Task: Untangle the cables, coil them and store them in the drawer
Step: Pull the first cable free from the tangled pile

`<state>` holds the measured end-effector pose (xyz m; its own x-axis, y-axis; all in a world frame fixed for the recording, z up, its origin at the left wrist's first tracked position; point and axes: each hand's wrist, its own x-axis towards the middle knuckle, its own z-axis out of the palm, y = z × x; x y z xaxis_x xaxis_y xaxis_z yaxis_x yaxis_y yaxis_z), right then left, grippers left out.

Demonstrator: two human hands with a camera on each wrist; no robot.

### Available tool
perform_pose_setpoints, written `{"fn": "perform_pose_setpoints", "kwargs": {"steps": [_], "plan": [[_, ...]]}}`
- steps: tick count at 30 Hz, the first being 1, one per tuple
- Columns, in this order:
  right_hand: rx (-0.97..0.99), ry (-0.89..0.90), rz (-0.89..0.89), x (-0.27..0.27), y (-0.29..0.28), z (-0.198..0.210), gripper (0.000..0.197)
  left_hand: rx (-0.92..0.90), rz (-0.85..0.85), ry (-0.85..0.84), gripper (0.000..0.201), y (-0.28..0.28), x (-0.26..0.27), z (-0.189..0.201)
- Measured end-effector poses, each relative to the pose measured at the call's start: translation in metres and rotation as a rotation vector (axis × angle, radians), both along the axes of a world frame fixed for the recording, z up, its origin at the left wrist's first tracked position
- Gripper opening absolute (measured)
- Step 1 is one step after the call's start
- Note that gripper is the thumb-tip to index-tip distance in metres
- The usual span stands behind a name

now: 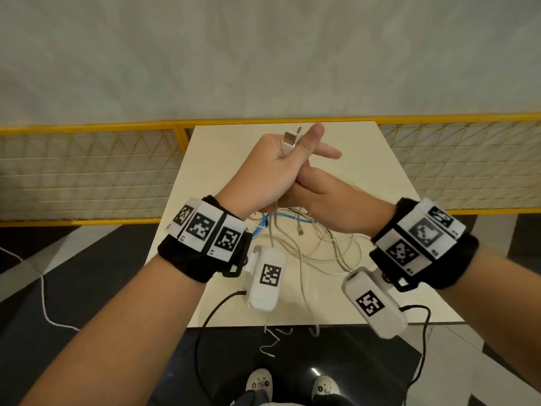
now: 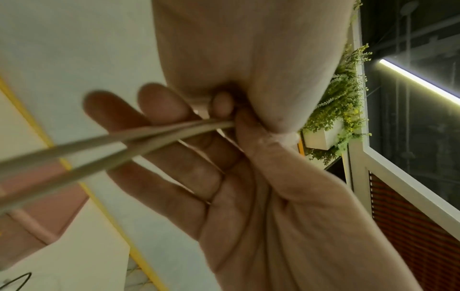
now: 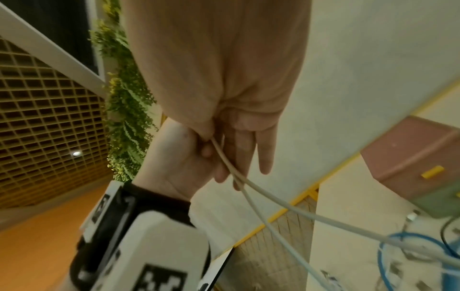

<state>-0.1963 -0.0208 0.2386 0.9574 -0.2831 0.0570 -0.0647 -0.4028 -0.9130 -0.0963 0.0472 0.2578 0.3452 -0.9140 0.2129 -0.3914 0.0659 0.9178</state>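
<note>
Over the cream table (image 1: 222,159) my left hand (image 1: 269,162) grips a white cable, whose USB plug (image 1: 288,139) sticks up out of the fist. My right hand (image 1: 328,197) lies against it from the right with fingers (image 3: 248,149) straight. Two strands of the white cable (image 2: 159,133) run out from between its thumb and palm, where the thumb pinches them. They drop to a tangle of white cables (image 1: 319,244) with a blue cable (image 1: 282,218) on the table. A pink drawer box (image 3: 410,149) with a yellow handle shows in the right wrist view.
A yellow mesh railing (image 1: 87,171) runs behind the table on both sides. One white cable end (image 1: 272,341) hangs over the table's front edge above the dark floor. A green drawer (image 3: 445,202) sits under the pink one.
</note>
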Motion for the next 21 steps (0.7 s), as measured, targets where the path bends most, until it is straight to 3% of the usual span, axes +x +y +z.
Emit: {"fn": "perform_pose_setpoints", "kwargs": {"steps": [2,6,10,12,18,21], "plan": [[0.103,-0.044,-0.016,0.005,0.005,-0.006,0.021,-0.035,0.017,0.060,0.033,0.002,0.004,-0.001],[0.208,-0.122,-0.026,0.012,0.005,-0.012,0.024,-0.114,-0.037,0.346,0.034,0.004,0.013,-0.009],[0.240,-0.183,0.023,0.017,0.003,-0.019,0.027,-0.172,0.039,0.222,0.047,0.002,0.021,-0.016],[0.188,-0.190,0.044,0.020,0.005,-0.028,0.027,-0.231,0.064,0.205,0.046,-0.001,0.024,-0.017],[-0.102,0.031,0.048,0.010,0.002,-0.080,0.027,-0.307,0.169,0.443,0.043,0.001,0.040,-0.016],[-0.263,0.130,0.130,0.013,-0.008,-0.090,0.027,-0.233,0.181,0.306,0.045,0.001,0.039,-0.032]]}}
